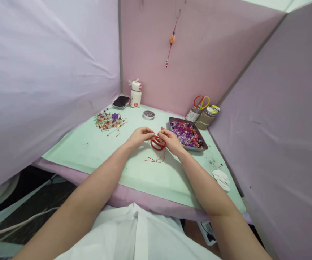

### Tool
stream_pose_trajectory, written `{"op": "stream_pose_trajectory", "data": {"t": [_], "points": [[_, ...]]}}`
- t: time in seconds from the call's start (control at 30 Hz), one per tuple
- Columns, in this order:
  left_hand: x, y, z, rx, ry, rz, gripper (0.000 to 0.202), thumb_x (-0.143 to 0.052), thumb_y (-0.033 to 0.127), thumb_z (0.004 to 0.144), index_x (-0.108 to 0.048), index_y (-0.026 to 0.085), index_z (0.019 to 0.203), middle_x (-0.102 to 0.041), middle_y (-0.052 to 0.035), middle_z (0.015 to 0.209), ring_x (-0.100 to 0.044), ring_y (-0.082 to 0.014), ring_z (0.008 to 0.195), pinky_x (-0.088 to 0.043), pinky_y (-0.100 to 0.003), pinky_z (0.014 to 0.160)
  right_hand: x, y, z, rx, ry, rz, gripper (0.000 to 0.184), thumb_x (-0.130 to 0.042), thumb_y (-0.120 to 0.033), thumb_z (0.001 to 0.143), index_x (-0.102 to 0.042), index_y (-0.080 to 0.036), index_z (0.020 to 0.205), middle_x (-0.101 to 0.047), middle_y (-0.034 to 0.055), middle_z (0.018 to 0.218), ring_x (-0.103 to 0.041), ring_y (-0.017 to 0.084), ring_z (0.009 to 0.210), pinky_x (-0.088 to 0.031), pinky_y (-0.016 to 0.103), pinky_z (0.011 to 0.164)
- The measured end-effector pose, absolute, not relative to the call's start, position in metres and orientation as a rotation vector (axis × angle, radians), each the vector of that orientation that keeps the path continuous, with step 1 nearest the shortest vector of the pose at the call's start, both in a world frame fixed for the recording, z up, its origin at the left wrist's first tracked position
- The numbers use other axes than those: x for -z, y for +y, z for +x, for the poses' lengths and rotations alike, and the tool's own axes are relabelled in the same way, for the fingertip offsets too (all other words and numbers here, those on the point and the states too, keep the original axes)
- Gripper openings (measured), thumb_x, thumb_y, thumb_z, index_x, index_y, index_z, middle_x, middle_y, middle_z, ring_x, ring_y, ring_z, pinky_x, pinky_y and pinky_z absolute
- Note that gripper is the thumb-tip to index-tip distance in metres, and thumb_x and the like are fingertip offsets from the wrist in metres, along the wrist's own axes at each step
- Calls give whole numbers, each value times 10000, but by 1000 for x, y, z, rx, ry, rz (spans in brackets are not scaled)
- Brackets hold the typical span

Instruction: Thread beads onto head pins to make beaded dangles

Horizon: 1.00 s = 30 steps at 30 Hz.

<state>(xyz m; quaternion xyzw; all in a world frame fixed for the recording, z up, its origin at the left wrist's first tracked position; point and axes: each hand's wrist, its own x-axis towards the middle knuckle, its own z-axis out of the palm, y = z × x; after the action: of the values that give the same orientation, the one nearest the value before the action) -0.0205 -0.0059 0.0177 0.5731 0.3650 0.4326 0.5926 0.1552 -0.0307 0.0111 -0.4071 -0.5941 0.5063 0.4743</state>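
Between my two hands runs a thin red cord [164, 156], its loose ends trailing onto the green tabletop below. My left hand [143, 135] pinches the cord between thumb and fingers. My right hand [169, 139] is also closed on it, a short distance away, with a small reddish piece showing above the fingertips. Just beneath the hands lies a pair of scissors with red handles [156, 144], partly covered by my right hand. Whether a bead or knot sits within the fingers is too small to tell.
A tray [195, 148] of mixed beads stands right of my hands, with scissors [201, 102] in a can and a jar [208, 117] behind. Strung beads [108, 122], a phone [121, 101], a white bottle [135, 95] and a round dish [148, 115] sit farther back. White tissue [221, 180] lies right.
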Motion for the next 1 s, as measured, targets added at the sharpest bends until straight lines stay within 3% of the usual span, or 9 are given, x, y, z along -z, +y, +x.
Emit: {"op": "stream_pose_trajectory", "data": {"t": [0.33, 0.6, 1.0], "points": [[-21, -10, -23, -902, 751, 1102, 180, -651, 131, 692, -595, 128, 864, -662, -52, 735, -582, -87, 628, -426, -239, 640, -12, -32, 154, -1312, -1449, -1050, 302, -686, -471, 710, -565, -196, 742, -498, -53, 550, -345, 61, 462, -220, 236, 461], [-20, -10, -22, -901, 769, 1092, 175, -703, 233, 713, -611, 128, 819, -657, -54, 735, -576, -87, 626, -436, -239, 640, -11, -31, 155, -1322, -1424, -1038, 303, -695, -467, 697, -560, -198, 734, -508, -52, 563, -349, 59, 466, -203, 233, 457], [-13, -6, -23, -885, 774, 1128, 235, -742, 267, 677, -599, 139, 811, -633, -31, 726, -543, -78, 605, -435, -220, 611, -9, -31, 156, -1312, -1452, -1060, 280, -667, -464, 720, -589, -199, 766, -628, -19, 629, -465, 78, 485, -333, 233, 484]]}}
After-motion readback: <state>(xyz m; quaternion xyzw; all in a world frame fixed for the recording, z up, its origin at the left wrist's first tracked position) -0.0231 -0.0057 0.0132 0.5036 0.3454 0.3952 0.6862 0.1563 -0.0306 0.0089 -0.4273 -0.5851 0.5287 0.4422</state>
